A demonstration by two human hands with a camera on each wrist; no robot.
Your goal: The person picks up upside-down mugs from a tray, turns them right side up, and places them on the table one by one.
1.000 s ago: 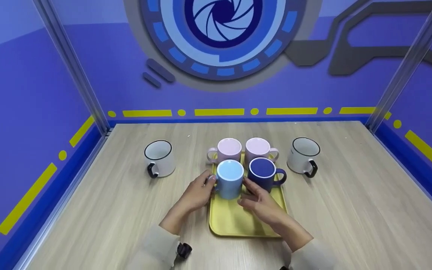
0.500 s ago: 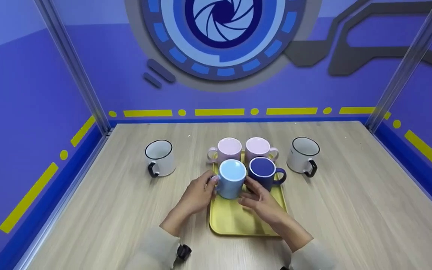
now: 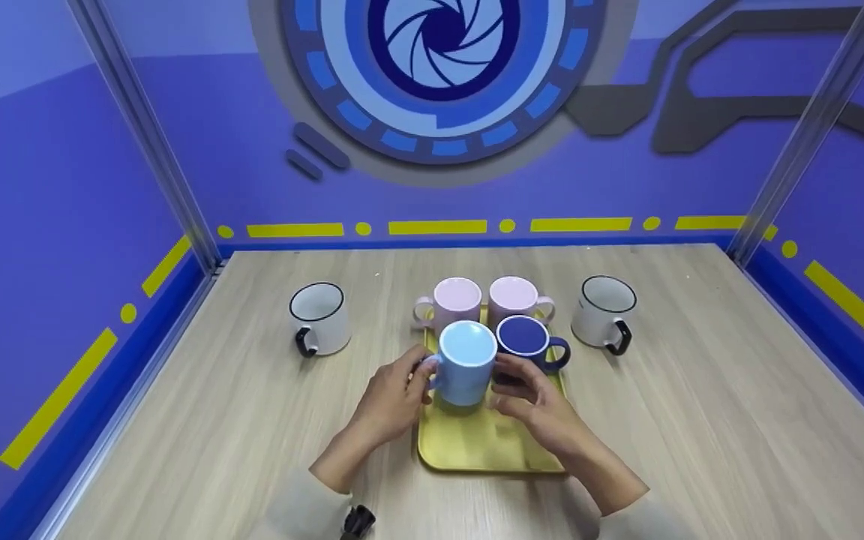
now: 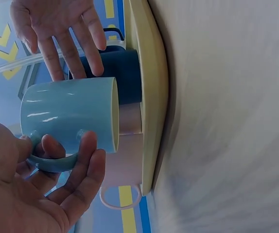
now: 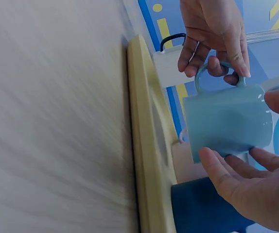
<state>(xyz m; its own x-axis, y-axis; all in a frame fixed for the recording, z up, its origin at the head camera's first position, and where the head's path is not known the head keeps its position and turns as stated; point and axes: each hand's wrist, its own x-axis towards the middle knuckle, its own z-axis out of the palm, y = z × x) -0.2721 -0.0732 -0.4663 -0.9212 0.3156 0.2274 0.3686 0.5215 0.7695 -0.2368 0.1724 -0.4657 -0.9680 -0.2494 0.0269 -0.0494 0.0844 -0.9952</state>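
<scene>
A light blue mug [image 3: 465, 375] is held upright just above the yellow tray [image 3: 481, 451]; both wrist views show a gap beneath its base. My left hand [image 3: 389, 396] grips its handle, fingers curled through and around it. On the mug's other side is my right hand [image 3: 548, 411], its fairly straight fingertips at the wall and its thumb apart from the fingers. A navy mug [image 3: 522, 337] stands on the tray just behind the right fingers, partly hidden by them. Two pink mugs, the left one [image 3: 457, 300] and the right one [image 3: 513, 300], stand at the tray's far end.
White mugs with black rims and handles stand on the wooden table either side of the tray: one at the left [image 3: 319, 319], one at the right [image 3: 604, 311]. Blue-purple panels [image 3: 177, 150] enclose the table's back and sides.
The light blue mug has shifted slightly right and risen a little off the tray, with my left hand on its handle. The right hand has moved slightly right alongside it. The other mugs stay put.
</scene>
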